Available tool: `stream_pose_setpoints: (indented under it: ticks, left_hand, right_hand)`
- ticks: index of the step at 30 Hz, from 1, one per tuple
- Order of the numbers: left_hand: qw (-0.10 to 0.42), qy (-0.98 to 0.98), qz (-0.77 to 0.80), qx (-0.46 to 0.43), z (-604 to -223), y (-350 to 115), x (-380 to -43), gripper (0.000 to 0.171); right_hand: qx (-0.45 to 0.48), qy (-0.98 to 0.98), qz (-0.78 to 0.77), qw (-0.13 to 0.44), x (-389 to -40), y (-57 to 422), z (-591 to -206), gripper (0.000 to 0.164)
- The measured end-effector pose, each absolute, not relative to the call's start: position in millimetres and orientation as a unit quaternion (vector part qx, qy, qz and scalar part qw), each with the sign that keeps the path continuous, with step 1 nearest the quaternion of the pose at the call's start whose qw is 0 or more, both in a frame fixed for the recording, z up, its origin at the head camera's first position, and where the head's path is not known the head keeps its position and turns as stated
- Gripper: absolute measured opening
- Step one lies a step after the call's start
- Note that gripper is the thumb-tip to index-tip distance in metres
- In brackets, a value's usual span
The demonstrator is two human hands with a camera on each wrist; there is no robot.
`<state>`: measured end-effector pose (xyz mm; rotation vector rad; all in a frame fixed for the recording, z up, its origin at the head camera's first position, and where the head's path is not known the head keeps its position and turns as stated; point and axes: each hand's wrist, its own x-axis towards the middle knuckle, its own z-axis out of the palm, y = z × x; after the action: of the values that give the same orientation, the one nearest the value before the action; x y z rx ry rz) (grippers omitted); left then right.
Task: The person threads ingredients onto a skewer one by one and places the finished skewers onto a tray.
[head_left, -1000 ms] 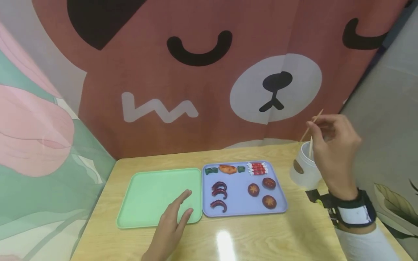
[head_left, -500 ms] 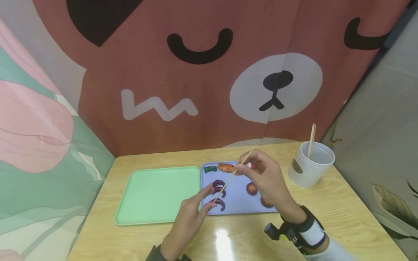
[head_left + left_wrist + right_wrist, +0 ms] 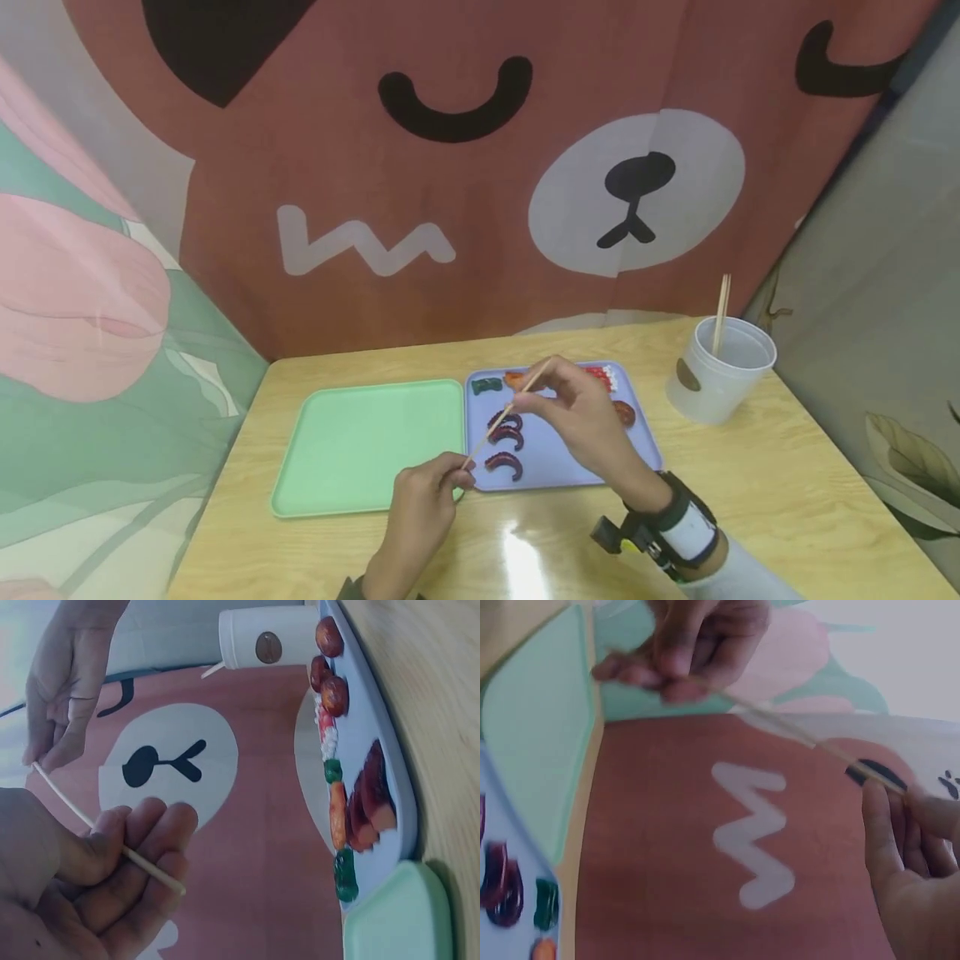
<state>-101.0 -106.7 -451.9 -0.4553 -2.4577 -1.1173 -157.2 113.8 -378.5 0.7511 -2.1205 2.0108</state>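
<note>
A thin bamboo skewer [image 3: 491,431] slants between my two hands above the purple tray [image 3: 547,477]. My left hand [image 3: 422,502] pinches its lower end near the tray's left edge; the left wrist view shows the thumb pressing it against the fingers. Thumb and fingertips of my right hand [image 3: 585,421] pinch the upper end. Below the skewer lie several dark red curled toy octopus tentacles [image 3: 505,464]. A green piece [image 3: 487,385], an orange piece [image 3: 338,814], red-and-white pieces [image 3: 602,377] and brown toy mushrooms [image 3: 624,413] share the tray, partly hidden by my right hand.
A light green tray [image 3: 367,450] adjoins the purple one on the left. At the back right stands a translucent white cup [image 3: 701,396] with more skewers [image 3: 721,312] leaning in it. A bear-printed cloth [image 3: 360,312] rises behind the wooden table [image 3: 720,483].
My right hand has brought the skewer from the cup leftward over the purple tray. My left hand has moved from over the green tray to the skewer and now pinches its lower end.
</note>
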Motion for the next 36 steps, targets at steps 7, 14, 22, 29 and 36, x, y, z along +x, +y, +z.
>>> stream_pose_setpoints:
  ticks: [7,14,22,29,36]
  left_hand:
    - [0.191,-0.906,-0.366,-0.095,-452.1,-121.9,-94.4,0.010]
    - [0.174,-0.908,-0.372,-0.082,-457.4,-127.9,-84.9,0.009]
    - [0.125,-0.911,-0.388,-0.067,-459.4,-128.3,-77.2,0.010]
    - [0.133,-0.910,-0.389,-0.061,-461.8,-129.2,-74.6,0.011]
    - [0.156,-0.909,-0.379,-0.075,-461.5,-131.1,-80.7,0.008]
  right_hand:
    - [0.261,-0.857,0.442,0.038,-200.3,110.8,-415.9,0.015]
    - [0.303,-0.912,0.276,-0.005,-251.6,105.3,-481.2,0.021]
    - [0.378,-0.903,0.204,0.020,-265.0,103.9,-519.0,0.019]
    - [0.354,-0.910,0.216,0.001,-262.2,100.6,-522.8,0.015]
    - [0.272,-0.901,0.336,-0.027,-265.0,109.3,-491.6,0.019]
